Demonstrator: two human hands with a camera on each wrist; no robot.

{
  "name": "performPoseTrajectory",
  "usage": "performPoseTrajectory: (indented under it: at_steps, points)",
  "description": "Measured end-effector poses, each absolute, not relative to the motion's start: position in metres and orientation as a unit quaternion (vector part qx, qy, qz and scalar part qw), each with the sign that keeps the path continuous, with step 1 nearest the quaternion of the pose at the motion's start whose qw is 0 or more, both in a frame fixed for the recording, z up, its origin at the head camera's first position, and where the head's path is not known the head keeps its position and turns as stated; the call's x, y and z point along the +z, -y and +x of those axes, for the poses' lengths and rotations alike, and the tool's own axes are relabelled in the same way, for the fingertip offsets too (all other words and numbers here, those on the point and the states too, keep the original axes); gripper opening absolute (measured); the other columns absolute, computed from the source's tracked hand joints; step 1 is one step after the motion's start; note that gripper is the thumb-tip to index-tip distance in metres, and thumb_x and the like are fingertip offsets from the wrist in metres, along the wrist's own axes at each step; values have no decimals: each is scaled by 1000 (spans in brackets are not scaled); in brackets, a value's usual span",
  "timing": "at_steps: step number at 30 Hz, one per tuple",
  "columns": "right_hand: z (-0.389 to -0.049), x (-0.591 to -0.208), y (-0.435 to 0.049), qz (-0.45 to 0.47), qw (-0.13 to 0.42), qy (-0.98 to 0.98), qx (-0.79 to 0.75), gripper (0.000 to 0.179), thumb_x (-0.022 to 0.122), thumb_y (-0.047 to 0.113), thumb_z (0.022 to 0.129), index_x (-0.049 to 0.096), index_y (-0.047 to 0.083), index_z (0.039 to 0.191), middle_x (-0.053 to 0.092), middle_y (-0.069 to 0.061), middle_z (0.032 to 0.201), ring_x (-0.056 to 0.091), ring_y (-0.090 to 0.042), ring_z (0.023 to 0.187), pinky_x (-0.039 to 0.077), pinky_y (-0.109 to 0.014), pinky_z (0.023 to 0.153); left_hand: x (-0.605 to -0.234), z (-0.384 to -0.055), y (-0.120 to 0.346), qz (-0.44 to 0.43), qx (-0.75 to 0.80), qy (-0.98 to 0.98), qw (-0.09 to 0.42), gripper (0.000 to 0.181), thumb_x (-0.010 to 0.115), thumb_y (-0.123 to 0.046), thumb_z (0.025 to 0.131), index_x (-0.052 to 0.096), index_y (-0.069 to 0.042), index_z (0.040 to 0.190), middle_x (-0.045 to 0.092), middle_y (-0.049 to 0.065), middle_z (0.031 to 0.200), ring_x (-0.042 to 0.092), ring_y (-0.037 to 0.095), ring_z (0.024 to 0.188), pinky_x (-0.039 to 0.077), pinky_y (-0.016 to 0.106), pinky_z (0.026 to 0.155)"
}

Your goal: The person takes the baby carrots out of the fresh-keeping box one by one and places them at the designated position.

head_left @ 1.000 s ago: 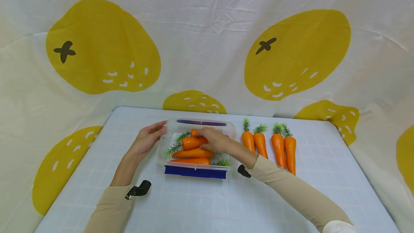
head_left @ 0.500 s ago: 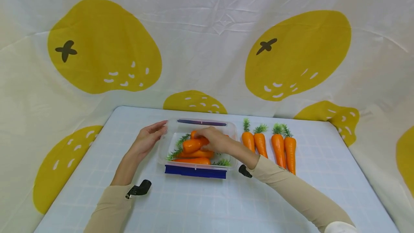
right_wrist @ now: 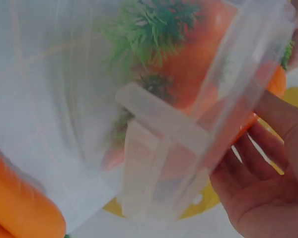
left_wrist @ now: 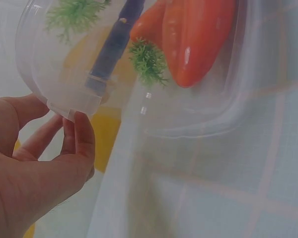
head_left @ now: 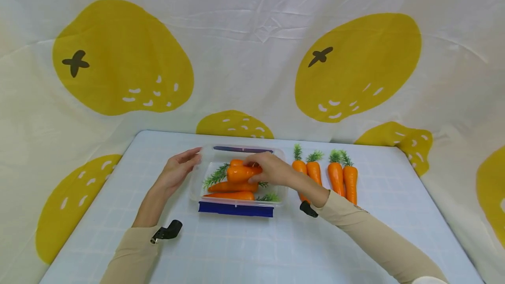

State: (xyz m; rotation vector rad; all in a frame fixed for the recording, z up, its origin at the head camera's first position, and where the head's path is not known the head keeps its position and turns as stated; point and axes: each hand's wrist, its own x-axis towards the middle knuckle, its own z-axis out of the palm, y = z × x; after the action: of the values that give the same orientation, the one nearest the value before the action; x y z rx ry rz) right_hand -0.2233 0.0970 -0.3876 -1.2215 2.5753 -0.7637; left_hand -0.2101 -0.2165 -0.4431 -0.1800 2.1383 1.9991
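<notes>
An orange carrot (head_left: 239, 173) with green leaves at its left end is held in my right hand (head_left: 270, 169), thumb and fingers around its right part. It lies over other carrots (head_left: 232, 186) inside a clear plastic box (head_left: 200, 183). The box has blue side latches (head_left: 236, 209) folded outward. At the box's left rim, my left hand (head_left: 179, 171) holds the edge with its fingertips, seen close up in the left wrist view. The right wrist view shows the right hand (right_wrist: 268, 183) reaching in past the translucent wall, which blurs the carrots behind it.
To the right of the box, several carrots (head_left: 350, 183) with green tops lie in pairs on the pale blue checked table (head_left: 236, 249). The right forearm passes over the front of the nearest pair. A white curtain with yellow fruit prints (head_left: 252, 56) hangs behind.
My right hand has shifted slightly right and up, drawing the gripped carrot the same way above the others. The left hand stays at the box's rim.
</notes>
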Motion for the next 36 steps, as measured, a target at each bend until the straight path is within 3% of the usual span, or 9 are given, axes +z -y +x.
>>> performPoseTrajectory:
  at_steps: [4, 11, 19, 29, 36]
  points:
    - [-225, -382, -105, -391, 90, -872, -282, 42, 84, 12, 87, 69, 1, 124, 73, -10, 114, 67, -24, 103, 57, -35, 93, -443, -210, 217, -61, 675, -728, 102, 57, 61, -30, 105, 45, -8, 156, 42, 12, 158, 42, 20, 134, 30, 43, 122]
    - [-225, -366, -116, -367, 68, -868, -329, 43, 85, 15, 87, 68, 2, 124, 73, -9, 113, 68, -23, 100, 58, -34, 91, -443, -209, 218, -55, 676, -727, 105, 59, 62, -32, 105, 44, -9, 156, 43, 12, 158, 45, 16, 128, 38, 30, 114]
    - [-221, -351, -132, -318, 60, -876, -356, 46, 84, 22, 89, 67, 2, 127, 73, -5, 111, 68, -20, 101, 58, -35, 92, -443, -211, 217, -73, 673, -728, 111, 59, 62, -32, 105, 44, -11, 157, 40, 11, 160, 41, 20, 131, 30, 41, 121]
    - [-219, -350, -163, -284, 11, -881, -378, 43, 85, 19, 87, 70, 2, 123, 74, -8, 110, 70, -23, 99, 58, -45, 90, -443, -211, 217, -80, 674, -725, 114, 59, 63, -32, 104, 44, -11, 157, 40, 9, 160, 40, 21, 134, 29, 41, 122]
    - [-215, -356, -190, -220, -7, -895, -388, 48, 87, 28, 85, 70, 6, 124, 74, -6, 109, 71, -23, 99, 59, -43, 87, -444, -211, 217, -80, 677, -722, 117, 60, 62, -33, 104, 43, -12, 158, 39, 9, 161, 41, 19, 133, 28, 42, 123]
